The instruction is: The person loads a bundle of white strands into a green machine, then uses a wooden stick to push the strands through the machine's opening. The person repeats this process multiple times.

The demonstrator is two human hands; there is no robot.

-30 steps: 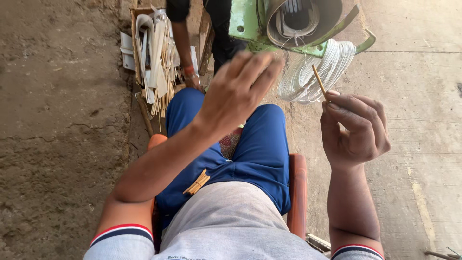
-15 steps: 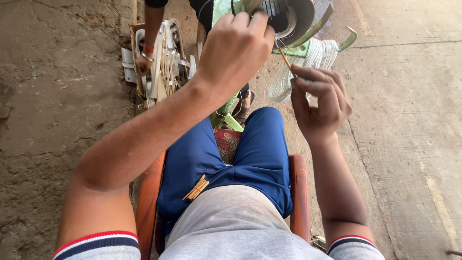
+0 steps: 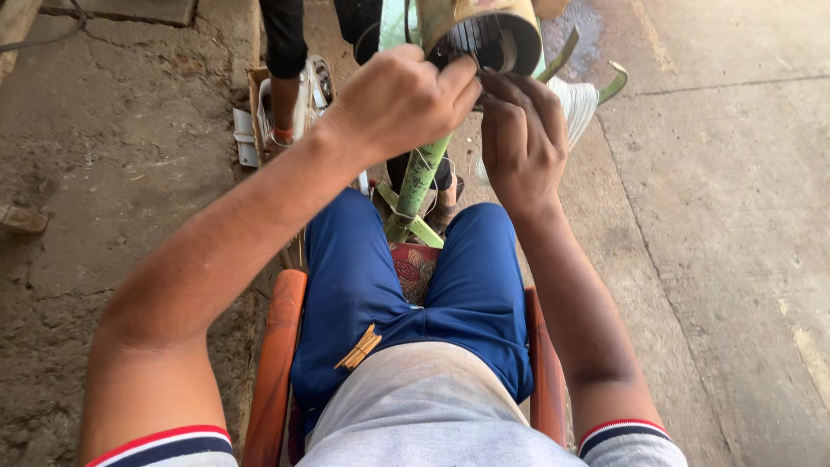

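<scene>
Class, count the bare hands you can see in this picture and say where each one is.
2. The left hand and the right hand both reach the open end of the cylindrical motor housing at top centre. Another person's hands may be hidden.

- The round motor housing (image 3: pixel 488 35) is cut off by the far edge.
- Both hands cover its near opening; fingertip contact cannot be told.
- The far standing person (image 3: pixel 285 52) shows legs only.
</scene>
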